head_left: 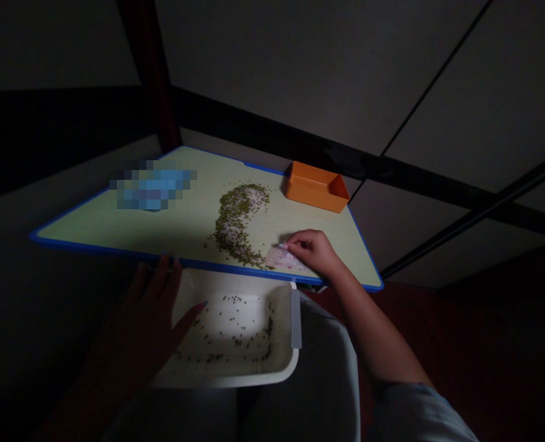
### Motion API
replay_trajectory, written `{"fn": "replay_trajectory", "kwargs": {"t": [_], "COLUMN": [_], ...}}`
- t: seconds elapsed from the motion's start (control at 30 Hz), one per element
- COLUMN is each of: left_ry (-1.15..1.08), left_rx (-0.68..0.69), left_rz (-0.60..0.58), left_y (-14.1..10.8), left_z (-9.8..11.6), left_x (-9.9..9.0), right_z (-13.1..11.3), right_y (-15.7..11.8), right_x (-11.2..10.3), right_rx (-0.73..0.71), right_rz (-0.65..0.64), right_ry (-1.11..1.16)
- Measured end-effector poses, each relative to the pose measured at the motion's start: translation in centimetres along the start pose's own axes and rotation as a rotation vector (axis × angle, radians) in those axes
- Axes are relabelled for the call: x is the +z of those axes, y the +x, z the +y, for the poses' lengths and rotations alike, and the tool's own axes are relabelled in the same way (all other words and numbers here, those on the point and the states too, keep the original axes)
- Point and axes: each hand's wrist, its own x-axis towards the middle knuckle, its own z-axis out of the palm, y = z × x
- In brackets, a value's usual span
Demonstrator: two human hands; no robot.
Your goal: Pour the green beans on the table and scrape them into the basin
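Across the blue-edged tabletop point(184, 230), in the head view, small greenish grains point(230, 215) are spread in a crescent mixed with paler matter, and a patterned, translucent flat piece point(290, 260) at its near right end is pinched at the upper edge by the right hand point(311, 248). Below the near edge, only a sparse scatter of grains is held by the white bin point(284, 372), beside whose left side the left hand point(152, 313) is spread wide, though whether the rim is gripped cannot be told. With most grains left on the tabletop, the handling is judged far from finished.
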Motion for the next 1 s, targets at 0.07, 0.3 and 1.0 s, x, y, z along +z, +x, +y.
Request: {"fn": "replay_trajectory", "kwargs": {"t": [0.07,0.3,1.0], "left_ry": [0.008,0.013,0.0], "left_rx": [0.01,0.009,0.027], "left_rz": [0.008,-0.007,-0.002], "left_y": [-0.01,0.05,0.05], "left_z": [-0.09,-0.14,-0.27], "left_x": [0.12,0.1,0.05], "right_z": [0.06,0.21,-0.2], "right_y": [0.02,-0.11,-0.19], "right_x": [0.11,0.3,0.17], "right_rx": [0.01,0.051,0.125], "right_rz": [-0.009,-0.056,-0.075], "right_ry": [0.031,0.106,0.246]}}
